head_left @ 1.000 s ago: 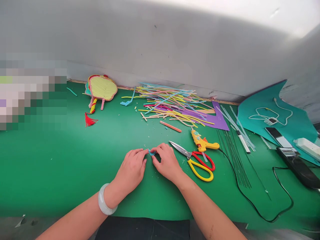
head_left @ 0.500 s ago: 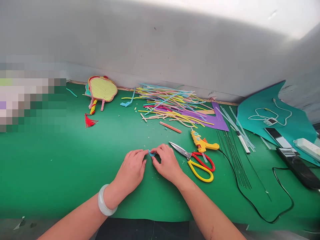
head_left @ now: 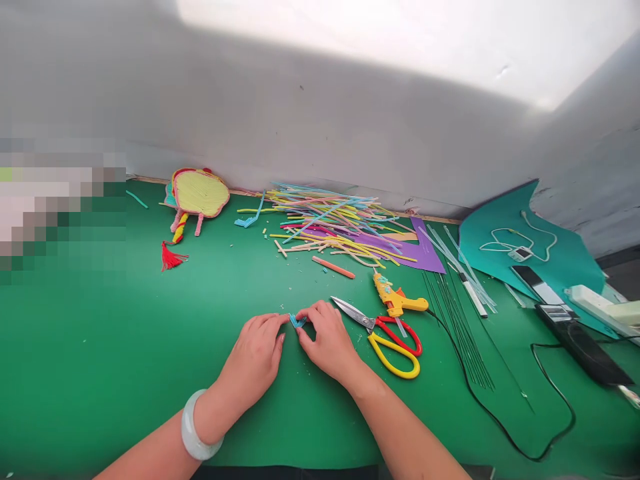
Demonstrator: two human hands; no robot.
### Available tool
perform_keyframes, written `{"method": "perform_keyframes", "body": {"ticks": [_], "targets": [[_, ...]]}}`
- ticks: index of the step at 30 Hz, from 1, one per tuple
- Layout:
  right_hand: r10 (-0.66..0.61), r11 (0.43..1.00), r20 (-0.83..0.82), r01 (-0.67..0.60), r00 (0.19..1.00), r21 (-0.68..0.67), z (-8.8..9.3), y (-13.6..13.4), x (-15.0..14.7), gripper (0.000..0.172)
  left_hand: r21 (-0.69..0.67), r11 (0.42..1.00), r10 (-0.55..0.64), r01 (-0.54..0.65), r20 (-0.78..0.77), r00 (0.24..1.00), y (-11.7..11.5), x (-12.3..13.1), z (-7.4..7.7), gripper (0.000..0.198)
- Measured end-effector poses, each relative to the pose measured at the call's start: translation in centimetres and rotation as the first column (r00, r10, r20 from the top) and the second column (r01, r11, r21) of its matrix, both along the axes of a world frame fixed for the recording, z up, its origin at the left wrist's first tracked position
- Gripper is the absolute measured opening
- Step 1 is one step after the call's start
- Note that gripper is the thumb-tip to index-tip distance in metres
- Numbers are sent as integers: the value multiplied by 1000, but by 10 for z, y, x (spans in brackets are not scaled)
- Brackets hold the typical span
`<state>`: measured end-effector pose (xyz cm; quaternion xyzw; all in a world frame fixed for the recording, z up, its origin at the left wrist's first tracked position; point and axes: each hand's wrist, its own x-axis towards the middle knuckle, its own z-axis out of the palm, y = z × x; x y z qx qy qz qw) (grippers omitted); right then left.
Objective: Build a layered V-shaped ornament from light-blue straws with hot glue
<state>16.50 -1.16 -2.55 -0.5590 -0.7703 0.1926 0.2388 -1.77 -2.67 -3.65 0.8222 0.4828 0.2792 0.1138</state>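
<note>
My left hand (head_left: 256, 353) and my right hand (head_left: 327, 339) meet at the middle of the green table (head_left: 100, 347), fingertips pinched together on a small blue strip piece (head_left: 297, 321) that lies on the mat. Most of the piece is hidden by my fingers. A pale bangle (head_left: 193, 430) is on my left wrist. Scissors (head_left: 385, 330) with red and yellow handles lie just right of my right hand, with a yellow glue gun (head_left: 395, 299) beyond them.
A heap of coloured strips (head_left: 330, 223) lies at the back on purple paper (head_left: 425, 250). A yellow woven fan with a red tassel (head_left: 197, 197) is back left. Green wires (head_left: 455, 313), a black cable (head_left: 520, 427), teal sheet (head_left: 505, 233) and devices are at right.
The camera has tilted upward, so everything sits lower in the picture. Both hands stay pinched on the blue piece in the same place on the table.
</note>
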Motion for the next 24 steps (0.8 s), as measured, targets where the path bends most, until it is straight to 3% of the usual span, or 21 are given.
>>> {"method": "perform_keyframes", "body": {"ticks": [24], "targets": [[23, 1000, -12, -23, 1000, -18, -2, 1, -1, 16, 18, 1000, -13, 13, 1, 1000, 1, 1, 0, 28]]}}
